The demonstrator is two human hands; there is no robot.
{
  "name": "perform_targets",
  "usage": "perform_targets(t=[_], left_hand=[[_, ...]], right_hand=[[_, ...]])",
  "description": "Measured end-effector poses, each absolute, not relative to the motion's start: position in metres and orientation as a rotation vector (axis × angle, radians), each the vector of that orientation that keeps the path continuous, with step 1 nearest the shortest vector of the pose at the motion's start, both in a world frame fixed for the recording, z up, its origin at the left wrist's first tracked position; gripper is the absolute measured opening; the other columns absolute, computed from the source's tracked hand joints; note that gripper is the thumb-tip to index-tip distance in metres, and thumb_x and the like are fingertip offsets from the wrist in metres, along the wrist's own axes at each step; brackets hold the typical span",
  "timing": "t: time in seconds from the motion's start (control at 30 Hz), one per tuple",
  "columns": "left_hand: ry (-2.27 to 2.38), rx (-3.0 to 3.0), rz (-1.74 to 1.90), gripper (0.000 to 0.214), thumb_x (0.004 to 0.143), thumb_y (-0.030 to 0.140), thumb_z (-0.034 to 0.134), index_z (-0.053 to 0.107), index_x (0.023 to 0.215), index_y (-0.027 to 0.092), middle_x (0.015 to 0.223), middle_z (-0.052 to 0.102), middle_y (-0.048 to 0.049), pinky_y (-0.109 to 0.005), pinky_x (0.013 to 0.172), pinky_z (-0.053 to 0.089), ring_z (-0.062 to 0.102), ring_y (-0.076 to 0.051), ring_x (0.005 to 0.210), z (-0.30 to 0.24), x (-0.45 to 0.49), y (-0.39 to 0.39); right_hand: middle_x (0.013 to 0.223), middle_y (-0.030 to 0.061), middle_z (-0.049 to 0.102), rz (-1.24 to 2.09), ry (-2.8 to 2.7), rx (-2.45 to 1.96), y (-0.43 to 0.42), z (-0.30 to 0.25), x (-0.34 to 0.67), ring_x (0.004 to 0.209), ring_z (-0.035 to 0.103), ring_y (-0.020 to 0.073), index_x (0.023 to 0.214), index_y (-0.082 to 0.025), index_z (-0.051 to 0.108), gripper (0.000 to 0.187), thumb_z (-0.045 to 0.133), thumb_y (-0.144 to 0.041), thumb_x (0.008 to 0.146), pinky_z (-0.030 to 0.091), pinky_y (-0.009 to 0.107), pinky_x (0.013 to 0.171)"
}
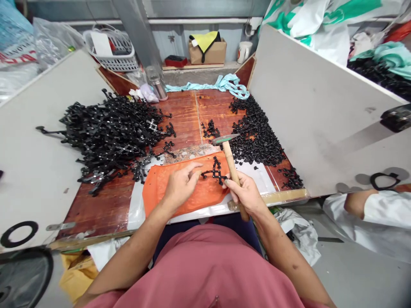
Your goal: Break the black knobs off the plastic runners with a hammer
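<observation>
My right hand is closed round the wooden handle of a small hammer, whose metal head points away from me. My left hand rests on an orange cloth pad, fingers pinched at the left end of a black cross-shaped plastic part lying on the pad. The right hand's fingertips touch the part's other end.
A big heap of black frames lies to the left, a pile of small black pieces to the right. Grey boards wall both sides of the wooden table. Another person's sleeve and arm show at right.
</observation>
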State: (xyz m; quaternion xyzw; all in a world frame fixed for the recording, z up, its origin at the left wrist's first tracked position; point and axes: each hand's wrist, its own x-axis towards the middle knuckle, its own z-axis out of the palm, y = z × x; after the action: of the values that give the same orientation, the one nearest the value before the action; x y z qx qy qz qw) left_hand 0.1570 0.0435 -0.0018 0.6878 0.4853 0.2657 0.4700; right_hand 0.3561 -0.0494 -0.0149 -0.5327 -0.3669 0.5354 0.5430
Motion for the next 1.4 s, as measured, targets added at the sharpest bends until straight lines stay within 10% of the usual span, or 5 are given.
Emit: perform_targets(t=[0.2, 0.4, 0.53, 1.1, 1.4], left_hand=[[0.640, 2.258, 0.548, 0.034, 0.097, 0.035, 0.055, 0.070, 0.127, 0.031, 0.135, 0.065, -0.0086, -0.038, 0.107, 0.047, 0.060, -0.026, 0.124, 0.009, 0.152, 0.030], [0.789, 2.248, 0.399, 0.025, 0.100, 0.042, 0.054, 0.071, 0.106, 0.025, 0.098, 0.075, -0.0057, -0.034, 0.084, 0.050, 0.067, -0.024, 0.092, -0.016, 0.166, 0.030], [0.989, 2.198, 0.477, 0.032, 0.102, 0.042, 0.047, 0.069, 0.119, 0.026, 0.110, 0.076, -0.0051, -0.032, 0.087, 0.048, 0.069, -0.024, 0.096, -0.017, 0.168, 0.064], [1.251, 2.346, 0.385, 0.037, 0.101, 0.043, 0.042, 0.071, 0.093, 0.023, 0.096, 0.074, -0.0069, -0.033, 0.081, 0.045, 0.065, -0.026, 0.092, -0.027, 0.200, 0.129], [0.862, 1.654, 0.465, 0.038, 0.095, 0.041, 0.051, 0.063, 0.123, 0.019, 0.107, 0.071, -0.0058, -0.025, 0.066, 0.052, 0.063, -0.016, 0.078, -0.011, 0.197, 0.071]], right_hand=[[0.076, -0.0023, 0.069, 1.503, -1.031, -1.121, -0.059, -0.015, 0.365, 0.036, 0.038, 0.0028, 0.098, -0.017, 0.060, 0.031, 0.073, -0.042, 0.086, 0.030, 0.018, 0.037], [0.057, -0.0106, 0.054, 1.317, -0.947, -1.211, -0.057, -0.026, 0.361, 0.033, 0.034, 0.0045, 0.103, -0.018, 0.059, 0.031, 0.070, -0.043, 0.088, 0.027, 0.017, 0.034], [0.081, -0.0006, 0.071, 1.180, -0.849, -1.308, -0.055, -0.033, 0.371, 0.035, 0.036, 0.0035, 0.117, -0.018, 0.058, 0.043, 0.070, -0.045, 0.086, 0.026, 0.018, 0.033], [0.064, -0.0056, 0.060, 1.121, -0.768, -1.530, -0.066, -0.072, 0.399, 0.034, 0.035, 0.0061, 0.115, -0.017, 0.060, 0.050, 0.067, -0.052, 0.080, 0.025, 0.020, 0.033], [0.079, 0.0007, 0.069, 1.008, -0.951, -1.512, -0.039, -0.029, 0.385, 0.039, 0.040, 0.0079, 0.110, -0.019, 0.065, 0.041, 0.064, -0.053, 0.088, 0.031, 0.024, 0.037]])
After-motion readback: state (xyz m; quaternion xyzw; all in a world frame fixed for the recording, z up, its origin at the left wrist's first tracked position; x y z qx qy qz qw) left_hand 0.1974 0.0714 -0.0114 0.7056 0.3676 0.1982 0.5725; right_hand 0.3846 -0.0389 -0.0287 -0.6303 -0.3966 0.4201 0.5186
